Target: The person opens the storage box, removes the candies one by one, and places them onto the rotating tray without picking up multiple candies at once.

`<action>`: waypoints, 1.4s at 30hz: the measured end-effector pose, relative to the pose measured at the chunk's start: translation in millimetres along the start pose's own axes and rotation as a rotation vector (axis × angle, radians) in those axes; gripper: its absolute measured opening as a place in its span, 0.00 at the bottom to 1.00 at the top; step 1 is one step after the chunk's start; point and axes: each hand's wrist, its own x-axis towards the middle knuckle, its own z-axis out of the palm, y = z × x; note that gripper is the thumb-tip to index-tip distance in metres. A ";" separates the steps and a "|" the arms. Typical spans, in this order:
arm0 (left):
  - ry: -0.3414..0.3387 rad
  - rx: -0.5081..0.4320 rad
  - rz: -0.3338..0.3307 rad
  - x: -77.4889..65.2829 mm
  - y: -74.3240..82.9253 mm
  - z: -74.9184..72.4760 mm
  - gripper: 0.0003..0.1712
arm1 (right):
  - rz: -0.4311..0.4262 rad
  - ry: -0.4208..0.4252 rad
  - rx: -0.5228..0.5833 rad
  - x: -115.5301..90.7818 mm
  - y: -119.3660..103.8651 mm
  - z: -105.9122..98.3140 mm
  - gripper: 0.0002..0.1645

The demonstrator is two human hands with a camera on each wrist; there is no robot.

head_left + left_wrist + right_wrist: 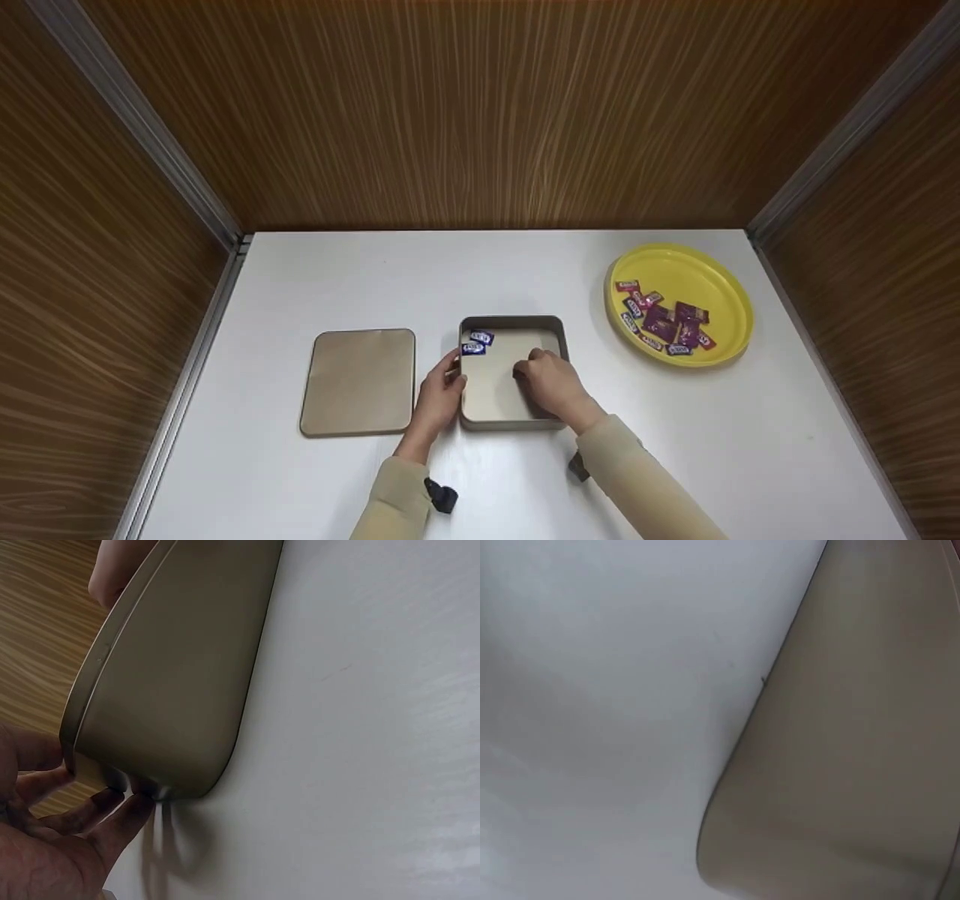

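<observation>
An uncovered gold-coloured tin box [513,425] stands at the middle of the table. Two blue-wrapped candies [477,343] lie in its far left corner. My left hand [439,397] holds the tin at its left side, thumb at the rim; in the left wrist view the fingers [124,825] touch the outer wall near the corner. Over the right part of the tin, my right hand [551,381] reaches in with curled fingers. Its fingertips are hidden, so I cannot tell whether something is between them. The right wrist view shows the tin's outer wall [840,735] without the hand.
Left of the tin lies its flat lid [358,382]. A round yellow plate [705,277] at the right holds several red, blue and purple wrapped candies [660,324]. Wood-grain panels [495,112] enclose the white table [337,277] at the back and sides.
</observation>
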 end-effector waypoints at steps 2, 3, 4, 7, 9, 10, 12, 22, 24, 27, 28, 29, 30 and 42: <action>0.002 0.002 -0.006 -0.3 0.3 0.1 0.29 | -0.013 -0.001 0.004 -0.3 0.3 -0.2 0.12; 0.003 0.004 -0.006 -0.5 0.3 0.1 0.29 | -0.020 -0.003 0.006 -0.3 0.6 -0.2 0.12; 0.004 0.007 -0.004 -0.5 0.2 0.1 0.29 | -0.026 -0.005 0.007 -0.2 0.9 -0.7 0.12; 0.005 0.011 0.005 -0.5 -0.7 -0.1 0.29 | -0.041 -0.003 0.030 0.6 1.7 -4.0 0.11; 0.007 0.015 0.011 -0.6 -1.5 -0.3 0.29 | -0.050 0.006 0.062 1.5 2.4 -7.4 0.11; 0.009 0.013 0.010 -0.6 -1.6 -0.4 0.29 | -0.057 0.014 0.074 2.1 2.6 -9.6 0.11; 0.013 0.008 0.010 -0.9 -1.5 -0.5 0.29 | -0.078 0.031 0.093 3.0 3.5 -13.3 0.12; 0.015 0.000 0.019 -1.0 -1.3 -0.5 0.29 | -0.119 0.048 0.101 0.9 10.6 -27.0 0.12; 0.012 -0.006 0.021 -1.2 -1.2 -0.5 0.29 | -0.126 0.064 0.110 -0.4 13.0 -29.5 0.11; 0.004 -0.010 0.022 -0.1 -1.8 -0.3 0.29 | -0.132 0.097 0.135 -2.3 17.9 -33.4 0.10; 0.002 -0.011 0.022 0.2 -1.9 -0.4 0.29 | -0.131 0.105 0.141 -3.1 19.6 -35.2 0.10; 0.000 -0.013 0.023 0.6 -2.2 -0.5 0.29 | -0.130 0.113 0.148 -3.9 21.5 -36.9 0.11; -0.001 -0.014 0.024 0.8 -2.4 -0.6 0.29 | -0.123 0.118 0.157 -4.8 23.4 -38.6 0.11; 0.000 -0.012 0.016 0.5 -2.3 0.0 0.29 | 0.100 0.133 0.316 -23.8 49.9 -61.7 0.11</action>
